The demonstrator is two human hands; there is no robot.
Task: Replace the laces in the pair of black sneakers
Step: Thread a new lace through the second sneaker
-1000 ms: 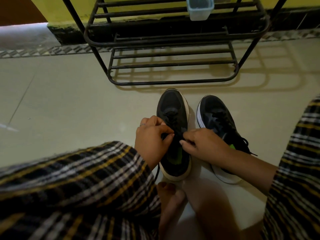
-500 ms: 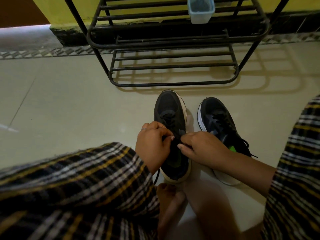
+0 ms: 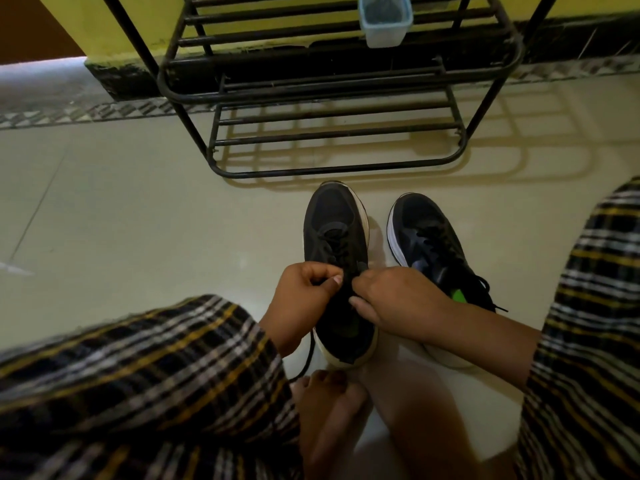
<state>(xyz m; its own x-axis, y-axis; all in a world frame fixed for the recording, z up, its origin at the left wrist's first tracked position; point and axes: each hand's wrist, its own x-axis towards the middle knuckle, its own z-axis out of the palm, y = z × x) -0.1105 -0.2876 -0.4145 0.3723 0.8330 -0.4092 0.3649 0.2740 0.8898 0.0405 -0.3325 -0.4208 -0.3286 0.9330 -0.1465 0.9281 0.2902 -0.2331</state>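
**Lacing the left sneaker on the floor, in front of the shoe rack**

Surface: pale glossy tiled floor (image 3: 131,220). A black metal shoe rack (image 3: 332,98) stands against a yellow wall (image 3: 131,26) with a dark skirting band; a patterned tile strip runs along the wall base. A small pale blue plastic tub (image 3: 384,19) sits on a rack shelf.

Both black sneakers stand just in front of the rack, toes toward it. The left sneaker (image 3: 337,271) is nearer the rack's middle; the right sneaker (image 3: 429,247) is just beside it, its lace tied.

The left hand (image 3: 304,299) has its fingers curled, pinching the black lace (image 3: 348,275) over the left sneaker's tongue. The right hand (image 3: 394,299) is curled on the same lace from the other side.

Hard to make out: exact eyelet hidden by fingers. A lace end (image 3: 306,358) trails below the left wrist. Checked trouser legs fill both lower corners; bare feet below the sneaker, blurred.
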